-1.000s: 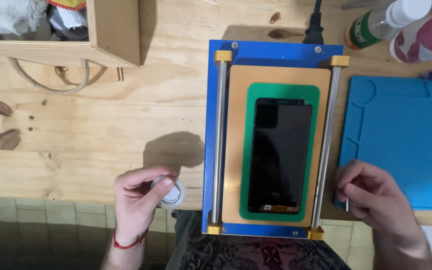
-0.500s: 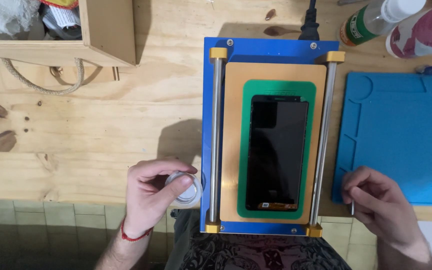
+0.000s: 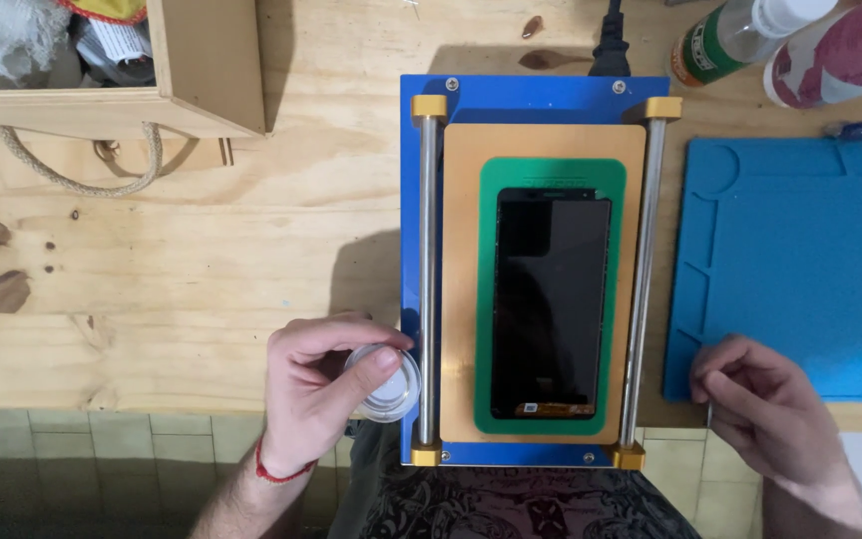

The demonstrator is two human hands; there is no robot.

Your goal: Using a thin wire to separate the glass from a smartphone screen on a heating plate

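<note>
A small round spool of clear plastic (image 3: 387,382) is clamped in the grip of the left hand (image 3: 316,389), with the thumb laid across its top and the fingers curled beneath. The spool is held just beside the left steel rail (image 3: 429,269) of a blue rectangular metal platform (image 3: 536,95), near that platform's front left corner. A thin red cord bracelet (image 3: 276,470) is worn on the left wrist.

The right hand (image 3: 755,404) is closed, its fingers drawn together around something thin; only a short sliver is seen below the fingers, and what it is cannot be told. This hand is placed at the front edge of the light wooden table (image 3: 182,260), just beside the platform's right steel rail (image 3: 643,279) and touching the near corner of a blue silicone work mat (image 3: 810,250).

On the platform a tan rectangular plate (image 3: 461,289) is laid, and on that a green rubber pad (image 3: 486,299). A dark phone screen (image 3: 549,304) is set flat in the pad, between the two rails.

At the far left a wooden box with a rope handle (image 3: 202,70) is seen. At the far right two plastic bottles (image 3: 750,35) are laid beside the mat, and a black power cord (image 3: 611,45) is plugged into the platform's far edge.
</note>
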